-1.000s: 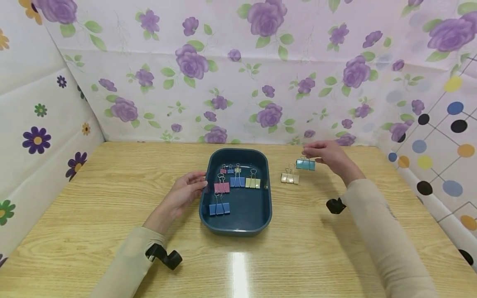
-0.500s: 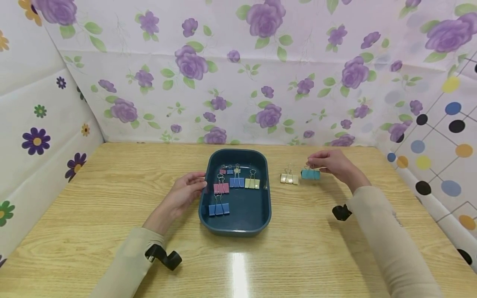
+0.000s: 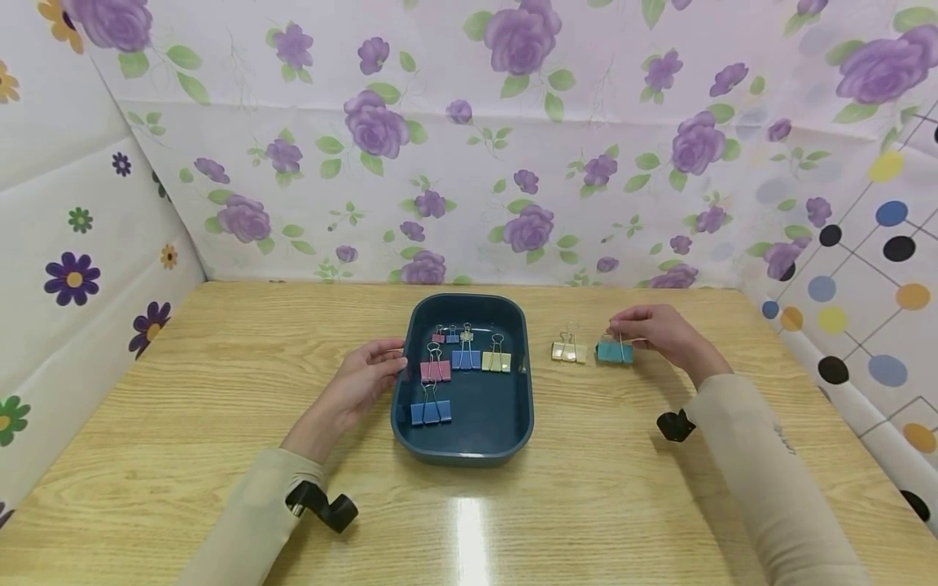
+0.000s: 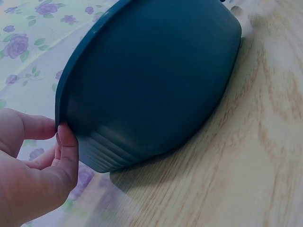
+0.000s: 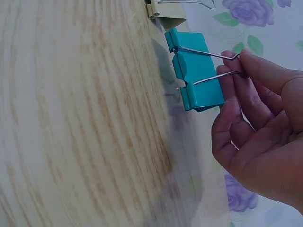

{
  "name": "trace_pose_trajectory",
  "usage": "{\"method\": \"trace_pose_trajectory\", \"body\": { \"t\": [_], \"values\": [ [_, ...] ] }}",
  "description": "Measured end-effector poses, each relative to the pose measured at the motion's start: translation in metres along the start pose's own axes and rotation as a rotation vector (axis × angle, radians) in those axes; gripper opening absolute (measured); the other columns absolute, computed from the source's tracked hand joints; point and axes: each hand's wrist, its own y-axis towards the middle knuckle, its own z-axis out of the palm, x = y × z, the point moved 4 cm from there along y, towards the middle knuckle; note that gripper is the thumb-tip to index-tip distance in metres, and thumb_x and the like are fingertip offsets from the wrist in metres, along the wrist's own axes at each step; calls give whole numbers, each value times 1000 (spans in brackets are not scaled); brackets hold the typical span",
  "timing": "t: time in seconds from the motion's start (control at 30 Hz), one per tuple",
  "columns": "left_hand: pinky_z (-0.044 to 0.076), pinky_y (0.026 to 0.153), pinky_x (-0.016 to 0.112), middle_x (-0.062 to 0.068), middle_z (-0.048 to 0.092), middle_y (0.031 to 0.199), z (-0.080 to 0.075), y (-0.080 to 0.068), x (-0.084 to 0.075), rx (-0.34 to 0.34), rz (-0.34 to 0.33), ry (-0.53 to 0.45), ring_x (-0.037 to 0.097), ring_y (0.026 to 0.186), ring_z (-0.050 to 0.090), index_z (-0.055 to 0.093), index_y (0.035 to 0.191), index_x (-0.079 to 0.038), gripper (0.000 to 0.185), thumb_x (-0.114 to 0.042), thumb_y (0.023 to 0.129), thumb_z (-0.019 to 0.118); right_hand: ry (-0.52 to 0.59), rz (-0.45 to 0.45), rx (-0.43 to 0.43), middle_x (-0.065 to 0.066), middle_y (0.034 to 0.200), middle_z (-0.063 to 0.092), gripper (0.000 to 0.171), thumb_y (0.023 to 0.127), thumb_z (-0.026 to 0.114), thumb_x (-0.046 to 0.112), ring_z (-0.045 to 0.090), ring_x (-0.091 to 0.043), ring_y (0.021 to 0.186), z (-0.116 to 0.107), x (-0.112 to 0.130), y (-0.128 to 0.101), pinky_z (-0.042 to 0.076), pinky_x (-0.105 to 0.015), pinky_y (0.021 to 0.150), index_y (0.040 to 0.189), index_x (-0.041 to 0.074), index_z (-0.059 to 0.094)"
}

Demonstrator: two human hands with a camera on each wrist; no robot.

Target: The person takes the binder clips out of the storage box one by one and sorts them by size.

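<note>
My right hand [image 3: 663, 335] pinches the wire handle of a teal binder clip [image 3: 614, 352] between thumb and fingers, low over the table to the right of the tray. In the right wrist view the teal clip [image 5: 196, 71] hangs by its silver wire from the fingertips. Just left of it a pale yellow binder clip [image 3: 568, 352] stands on the table. My left hand [image 3: 359, 376] grips the left wall of a dark blue tray [image 3: 469, 452]; in the left wrist view thumb and fingers pinch its rim [image 4: 60, 111].
Inside the tray lie a large blue clip [image 3: 431, 412], a pink clip [image 3: 436, 371], another blue clip [image 3: 466, 359], a yellow clip [image 3: 496, 361] and several tiny ones at the back. Flowered cloth [image 3: 469, 163] walls off the table's far edge.
My right hand has moved down and slightly right, lowering the teal binder clip from behind the pale yellow clip to beside it. The left hand and tray have stayed in place.
</note>
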Motion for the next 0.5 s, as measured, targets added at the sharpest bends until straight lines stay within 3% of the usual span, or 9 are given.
{"method": "trace_pose_trajectory", "body": {
  "t": [0.4,0.5],
  "values": [
    [48,82,22,14,51,114,-1,2,2,6,25,0,17,95,56,42,135,7,41,-1,97,54,-5,19,27,-10,119,65,51,98,59,27,62,-12,100,2,-5,1,48,-31,88,135,-6,48],
    [48,82,22,14,51,114,0,1,2,7,25,0,17,95,55,41,136,7,41,-1,97,53,-11,14,27,-14,125,61,53,98,59,28,60,-16,106,1,-5,0,45,-37,94,137,-6,46]
  ]
}}
